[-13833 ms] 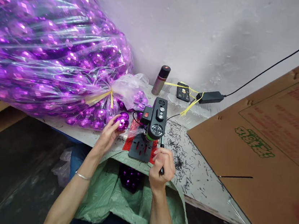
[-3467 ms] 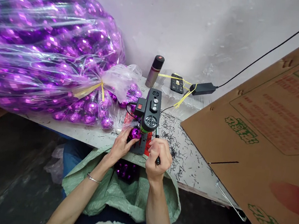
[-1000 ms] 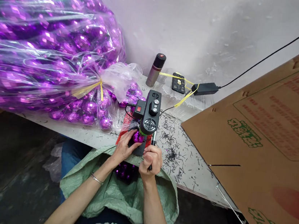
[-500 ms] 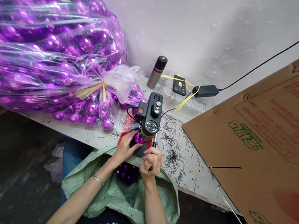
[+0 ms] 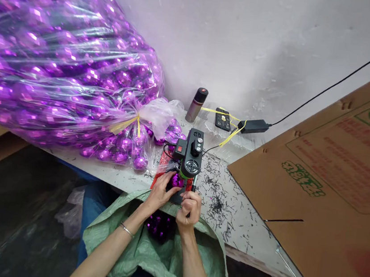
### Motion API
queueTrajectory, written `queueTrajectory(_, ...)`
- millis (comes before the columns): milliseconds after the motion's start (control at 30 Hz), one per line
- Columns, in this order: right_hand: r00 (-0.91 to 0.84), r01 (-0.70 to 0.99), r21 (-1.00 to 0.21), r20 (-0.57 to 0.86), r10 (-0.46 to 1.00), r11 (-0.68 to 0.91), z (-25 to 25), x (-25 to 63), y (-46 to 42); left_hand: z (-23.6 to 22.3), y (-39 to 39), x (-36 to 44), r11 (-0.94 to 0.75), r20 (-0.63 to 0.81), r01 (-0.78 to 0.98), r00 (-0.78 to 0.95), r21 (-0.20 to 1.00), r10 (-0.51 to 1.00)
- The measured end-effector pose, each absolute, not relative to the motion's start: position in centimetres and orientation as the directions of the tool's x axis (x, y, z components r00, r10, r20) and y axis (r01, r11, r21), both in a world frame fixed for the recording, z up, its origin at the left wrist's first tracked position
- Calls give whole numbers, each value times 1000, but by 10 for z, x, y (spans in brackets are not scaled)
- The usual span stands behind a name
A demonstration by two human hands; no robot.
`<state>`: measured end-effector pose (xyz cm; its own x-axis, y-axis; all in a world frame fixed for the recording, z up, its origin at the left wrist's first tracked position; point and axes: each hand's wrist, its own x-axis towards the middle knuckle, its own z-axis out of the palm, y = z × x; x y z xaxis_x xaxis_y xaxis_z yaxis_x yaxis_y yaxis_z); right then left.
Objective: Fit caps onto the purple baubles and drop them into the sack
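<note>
A small black bench press machine (image 5: 192,155) with a red switch stands at the table's front edge. Under its head sits a shiny purple faceted ball (image 5: 177,180), gripped by the thumb and fingers of my left hand (image 5: 159,193). My right hand (image 5: 189,208) is closed around the grip of the machine's metal lever (image 5: 194,182), to the right of the ball. Below both hands a green woven sack (image 5: 214,254) lies open across my lap, with several purple balls (image 5: 159,225) inside.
A big clear bag (image 5: 91,77) of purple balls, tied in yellow, fills the left. Small black pins (image 5: 217,203) litter the white table. Behind stand a spray can (image 5: 196,105), a phone (image 5: 223,119) and a power adapter (image 5: 254,126). A cardboard box (image 5: 322,173) leans in from the right.
The whole view has shifted, so everything appears slightly lower and most things further right. Both hands keep their places at the ball and the lever; no clear change in grip shows.
</note>
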<state>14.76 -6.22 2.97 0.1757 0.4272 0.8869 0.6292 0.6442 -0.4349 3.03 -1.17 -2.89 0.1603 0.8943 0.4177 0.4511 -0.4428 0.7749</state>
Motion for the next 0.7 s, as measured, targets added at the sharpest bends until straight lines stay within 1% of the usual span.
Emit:
queueTrajectory(100,240,591,-505,854,461,629,49,145,-64,-27,-9,31,-455,430,451,165,767,888)
queueTrajectory(233,304,541,-628,766,567,559,98,146,-67,-29,-22,29,-486,461,454,172,747,870)
queueTrajectory(333,256,559,-622,759,599,549,120,148,-67,-37,-52,23,-512,483,483,195,710,854)
queueTrajectory(400,220,580,-592,775,592,559,120,150,-68,-42,-67,14,-533,495,503,221,680,840)
queueTrajectory(467,199,595,-564,793,575,572,113,149,-69,-39,-64,3,-546,511,519,225,658,830)
queueTrajectory(533,201,603,-550,806,557,578,105,148,-70,-27,-36,-7,-529,528,559,183,638,829)
queueTrajectory(600,212,608,-546,812,544,577,100,146,-70,-7,12,-15,-478,541,642,114,600,833)
queueTrajectory(633,217,611,-544,814,539,575,99,145,-70,4,39,-17,-429,522,685,83,589,849)
queueTrajectory(700,216,618,-537,819,532,575,100,144,-69,23,92,-18,-325,417,753,75,572,906)
